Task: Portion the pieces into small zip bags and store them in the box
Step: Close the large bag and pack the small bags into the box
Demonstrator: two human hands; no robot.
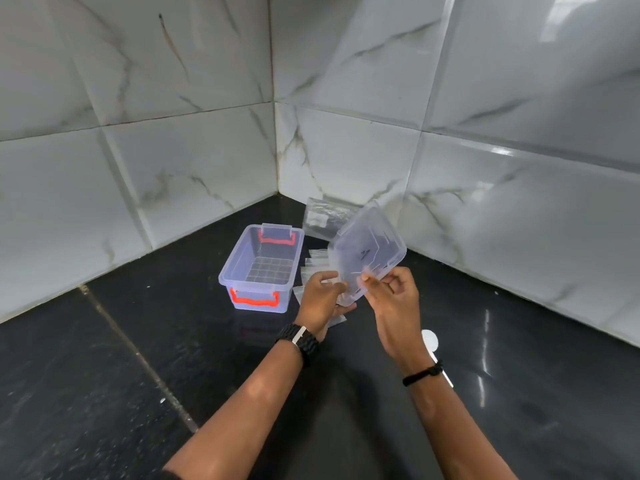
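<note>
A clear plastic box [231,268] with red latches stands open and empty on the black counter, left of centre. Its clear lid [367,247] is lifted and tilted in the air to the right of the box. My left hand [320,296] and my right hand [391,292] both pinch the lid's near edge. Several small zip bags [313,263] lie flat on the counter between the box and the lid, partly hidden by my hands. A larger clear bag [320,218] lies behind the lid near the wall corner.
The black stone counter [138,341] sits in a corner of white marble-tiled walls [194,161]. A small white round thing [431,339] lies on the counter behind my right wrist. A joint line runs across the counter at the left.
</note>
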